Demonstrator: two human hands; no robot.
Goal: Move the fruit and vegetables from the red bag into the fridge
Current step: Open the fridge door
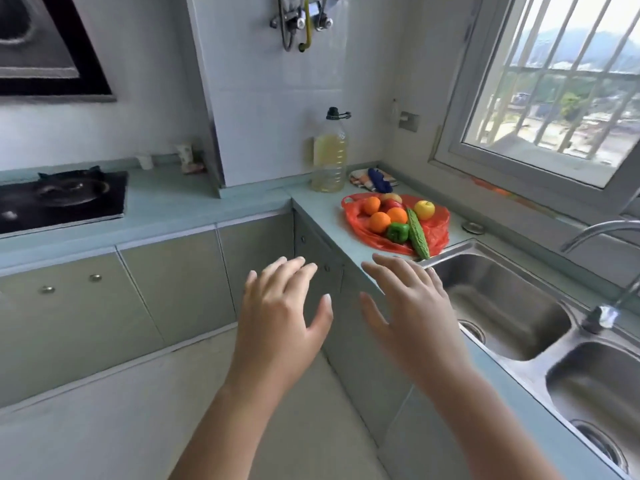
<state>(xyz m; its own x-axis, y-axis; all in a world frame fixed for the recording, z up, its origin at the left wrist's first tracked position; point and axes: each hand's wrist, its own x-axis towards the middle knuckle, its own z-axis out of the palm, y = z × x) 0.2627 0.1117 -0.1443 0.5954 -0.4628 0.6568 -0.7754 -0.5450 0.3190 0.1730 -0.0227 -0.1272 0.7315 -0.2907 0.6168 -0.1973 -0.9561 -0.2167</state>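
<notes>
left hand (282, 317): open, empty, short of surface (207, 199)
right hand (412, 306): open, empty
bag (434, 233): flat on surface, produce on top

Landmark: my double steel sink (512, 306), set in the pale blue counter (207, 206).
Window: just behind the sink, white frame with bars (540, 81), daylight and hills outside.
Tap: a curved faucet (595, 233) at the sink's back rim.
Walls: white tile (263, 98) left of the window.
Stove: a black gas hob (62, 199), well left of the sink.
Cabinets: grey-green doors (166, 289) below the counter, left of the sink.
Floor: pale tiles (121, 427) before the cabinets.
Oil: a big bottle (329, 157) in the corner beyond the sink.
</notes>
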